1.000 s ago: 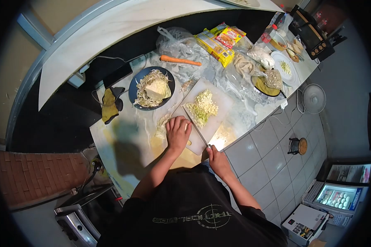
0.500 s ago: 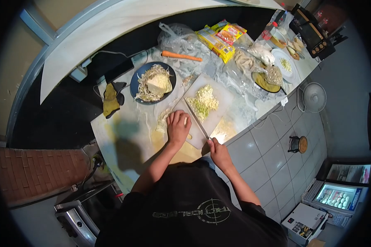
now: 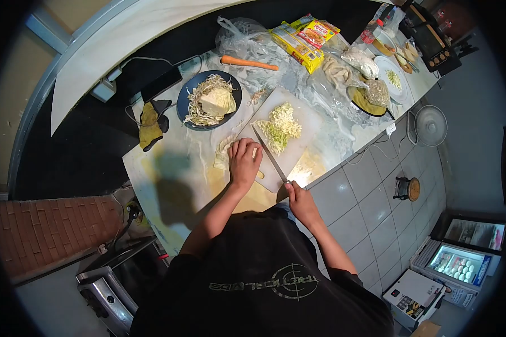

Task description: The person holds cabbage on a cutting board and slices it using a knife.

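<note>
My right hand is wrapped round the handle of a knife, whose blade lies along the near left side of a chopped cabbage pile. The pile rests on a white cutting board. On the board's left edge my left hand has its fingers curled down over a pale piece of cabbage, mostly hidden by them. Loose cabbage leaf scraps lie just left of that hand. Beyond it stands a dark plate with bean sprouts and a cabbage chunk.
A carrot, yellow packets and clear plastic bags lie toward the back. At right are a bag on a yellow-green item and a white plate. A yellow-and-black cloth item lies at the left edge.
The whole view has shifted slightly, with the counter things a little higher in the picture. Both hands and the knife keep nearly the same place on the board.
</note>
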The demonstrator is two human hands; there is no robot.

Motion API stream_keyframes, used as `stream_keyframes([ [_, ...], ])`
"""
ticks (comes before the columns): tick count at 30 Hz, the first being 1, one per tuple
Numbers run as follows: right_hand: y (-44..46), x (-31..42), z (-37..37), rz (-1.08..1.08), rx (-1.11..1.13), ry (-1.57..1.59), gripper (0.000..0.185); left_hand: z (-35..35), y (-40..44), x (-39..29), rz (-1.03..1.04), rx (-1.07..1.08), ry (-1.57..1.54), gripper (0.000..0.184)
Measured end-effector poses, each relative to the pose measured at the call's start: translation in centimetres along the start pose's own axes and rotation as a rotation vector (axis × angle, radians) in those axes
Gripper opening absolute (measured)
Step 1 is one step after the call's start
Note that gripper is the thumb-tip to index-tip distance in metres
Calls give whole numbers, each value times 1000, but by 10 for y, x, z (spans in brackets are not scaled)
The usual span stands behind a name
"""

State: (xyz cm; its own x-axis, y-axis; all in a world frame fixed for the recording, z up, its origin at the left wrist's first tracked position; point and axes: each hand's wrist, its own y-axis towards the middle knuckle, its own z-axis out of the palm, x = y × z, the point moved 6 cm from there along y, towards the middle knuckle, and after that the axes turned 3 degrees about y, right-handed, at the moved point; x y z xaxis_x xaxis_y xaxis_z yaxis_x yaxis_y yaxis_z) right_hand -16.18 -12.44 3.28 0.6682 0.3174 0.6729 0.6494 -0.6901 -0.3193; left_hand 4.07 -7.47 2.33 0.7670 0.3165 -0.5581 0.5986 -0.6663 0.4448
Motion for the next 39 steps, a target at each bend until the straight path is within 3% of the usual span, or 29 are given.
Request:
stream_keyframes([
  [10,17,6,6,-35,-77,-284,39,-1,1,0,22,1,6,13],
  [16,11,1,-10,-53,-132,-190,37,-13,-3,-11,64,4,9,25],
  [21,2,7,-14,-28,-68,41,40,-26,-12,-3,-35,58,115,31],
  [26,4,9,-7,-14,-41,76,40,-19,-8,-3,23,93,65,19],
  [39,7,2,-5,-42,-48,-93,39,-15,-13,-2,93,59,4,19],
])
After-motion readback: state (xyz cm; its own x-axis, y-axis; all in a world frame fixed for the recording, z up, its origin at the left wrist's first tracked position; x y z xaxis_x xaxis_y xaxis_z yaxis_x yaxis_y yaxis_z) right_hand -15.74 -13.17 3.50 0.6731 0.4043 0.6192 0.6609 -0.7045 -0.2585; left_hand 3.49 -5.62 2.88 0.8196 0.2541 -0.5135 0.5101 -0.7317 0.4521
